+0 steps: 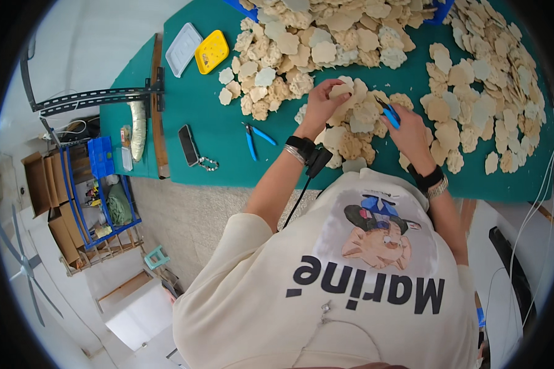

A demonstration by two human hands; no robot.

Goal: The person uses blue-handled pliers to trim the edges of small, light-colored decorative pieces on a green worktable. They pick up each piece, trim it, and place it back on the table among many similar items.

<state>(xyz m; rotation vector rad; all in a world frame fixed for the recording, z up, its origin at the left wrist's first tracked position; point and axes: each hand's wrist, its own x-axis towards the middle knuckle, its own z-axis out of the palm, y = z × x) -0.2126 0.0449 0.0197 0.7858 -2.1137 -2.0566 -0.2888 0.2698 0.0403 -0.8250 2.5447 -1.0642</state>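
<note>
My left hand (320,109) is closed on a beige scalloped piece (343,90), pinching it between thumb and fingers above the green table (231,175). My right hand (410,136) grips blue-handled nippers (391,117), their dark jaws pointing up and left, close to the held piece. Whether the jaws touch a piece, I cannot tell. Below and between both hands lies a small heap of similar beige pieces (352,144), partly covered by my wrists. Both wrists wear dark bands.
A big pile of pieces (326,52) spreads at the far side, and another (474,111) lies to the right. Left of my arm are a second pair of blue nippers (250,147) and a phone (188,145). A yellow tray (212,52) and a white tray (183,50) sit far left.
</note>
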